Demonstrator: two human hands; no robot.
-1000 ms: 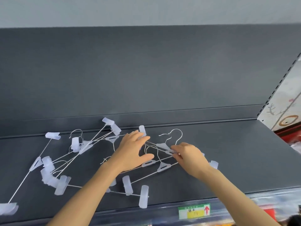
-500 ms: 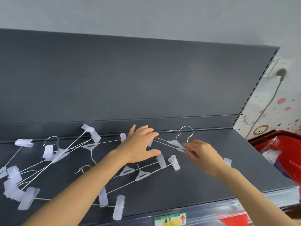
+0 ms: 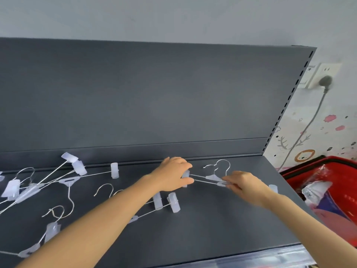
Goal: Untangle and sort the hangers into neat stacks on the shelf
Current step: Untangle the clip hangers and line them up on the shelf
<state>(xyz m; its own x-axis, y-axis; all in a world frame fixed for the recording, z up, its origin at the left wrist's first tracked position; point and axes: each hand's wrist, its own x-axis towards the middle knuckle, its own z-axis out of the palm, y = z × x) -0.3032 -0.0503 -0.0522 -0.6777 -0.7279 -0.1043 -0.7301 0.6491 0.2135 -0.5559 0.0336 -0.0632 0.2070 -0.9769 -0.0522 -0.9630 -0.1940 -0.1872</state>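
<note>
Both forearms reach across the shelf (image 3: 222, 227) toward its back edge. The left hand (image 3: 171, 176) curls thumb and fingers round an end clip of two paired clip hangers (image 3: 212, 178), and the right hand (image 3: 244, 185) pinches their translucent centre piece. Other wire hangers (image 3: 69, 179) sprawl tangled toward the left edge.

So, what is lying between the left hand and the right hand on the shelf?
In the head view, two hangers lie there, their thin wire bars running from the left hand to the right hand, above the dark shelf.
</note>
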